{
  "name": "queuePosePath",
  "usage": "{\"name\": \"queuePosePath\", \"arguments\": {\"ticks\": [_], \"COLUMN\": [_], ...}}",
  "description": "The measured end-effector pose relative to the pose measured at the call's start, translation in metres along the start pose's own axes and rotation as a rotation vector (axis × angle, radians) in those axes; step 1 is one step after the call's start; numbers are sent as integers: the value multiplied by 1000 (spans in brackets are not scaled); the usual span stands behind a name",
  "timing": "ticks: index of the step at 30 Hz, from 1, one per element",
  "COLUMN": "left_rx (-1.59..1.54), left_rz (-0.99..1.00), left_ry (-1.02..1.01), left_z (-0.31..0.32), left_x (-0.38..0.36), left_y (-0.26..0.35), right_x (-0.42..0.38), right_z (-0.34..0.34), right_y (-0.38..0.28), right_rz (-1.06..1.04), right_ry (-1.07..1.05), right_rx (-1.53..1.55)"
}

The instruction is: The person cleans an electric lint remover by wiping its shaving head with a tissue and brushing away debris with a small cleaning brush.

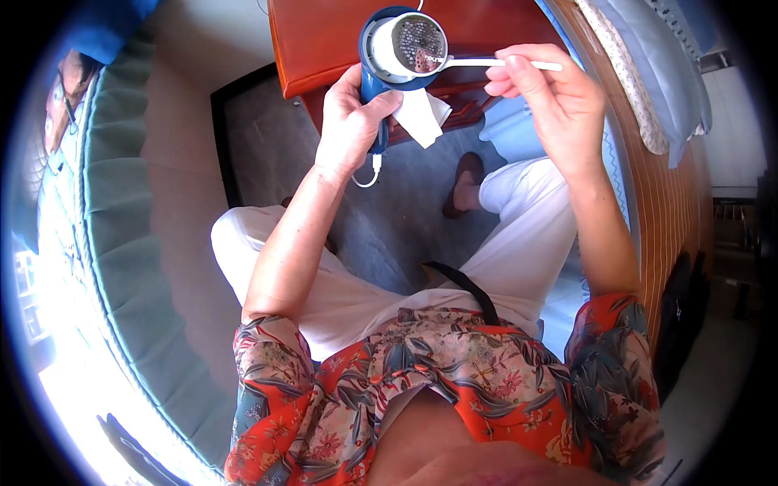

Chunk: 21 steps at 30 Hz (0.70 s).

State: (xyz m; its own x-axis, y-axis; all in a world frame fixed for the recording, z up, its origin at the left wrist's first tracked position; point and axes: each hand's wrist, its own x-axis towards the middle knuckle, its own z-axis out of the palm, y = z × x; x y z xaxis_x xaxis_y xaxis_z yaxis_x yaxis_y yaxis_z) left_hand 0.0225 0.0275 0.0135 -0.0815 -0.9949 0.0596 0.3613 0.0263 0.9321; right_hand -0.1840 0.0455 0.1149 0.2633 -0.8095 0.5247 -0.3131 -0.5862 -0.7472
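Note:
My left hand (355, 115) is closed round the blue handle of a lint remover (375, 85). Its round head faces up, with a white ring and a perforated metal mesh (421, 39). A white tissue (419, 117) hangs below the head, by my left thumb. Into the handle's bottom end runs a white cable (376, 168). Between the thumb and fingers of my right hand (551, 101) is a slim white brush (478, 62). Its far end meets the rim of the head, beside a small reddish-brown patch; the bristles cannot be made out.
A reddish wooden cabinet (316, 40) stands just beyond my hands. To the right is a wooden bed edge (648, 202) with bedding (664, 73) on it. A green pleated curtain (121, 211) hangs on the left. Grey floor (389, 235) lies between my legs.

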Motion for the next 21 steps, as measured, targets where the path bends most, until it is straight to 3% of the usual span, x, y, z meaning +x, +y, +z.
{"name": "queuePosePath", "arguments": {"ticks": [8,15,21], "left_rx": [14,-16,22], "left_rz": [7,-6,30], "left_ry": [-14,15,32], "left_z": [-2,-5,-1], "left_x": [0,2,0], "left_y": [-1,-2,-5], "right_x": [-6,-18,-20], "right_z": [13,25,44], "right_y": [-2,-4,1], "right_rz": [179,-2,139], "right_ry": [-80,65,109], "right_rx": [211,23,370]}}
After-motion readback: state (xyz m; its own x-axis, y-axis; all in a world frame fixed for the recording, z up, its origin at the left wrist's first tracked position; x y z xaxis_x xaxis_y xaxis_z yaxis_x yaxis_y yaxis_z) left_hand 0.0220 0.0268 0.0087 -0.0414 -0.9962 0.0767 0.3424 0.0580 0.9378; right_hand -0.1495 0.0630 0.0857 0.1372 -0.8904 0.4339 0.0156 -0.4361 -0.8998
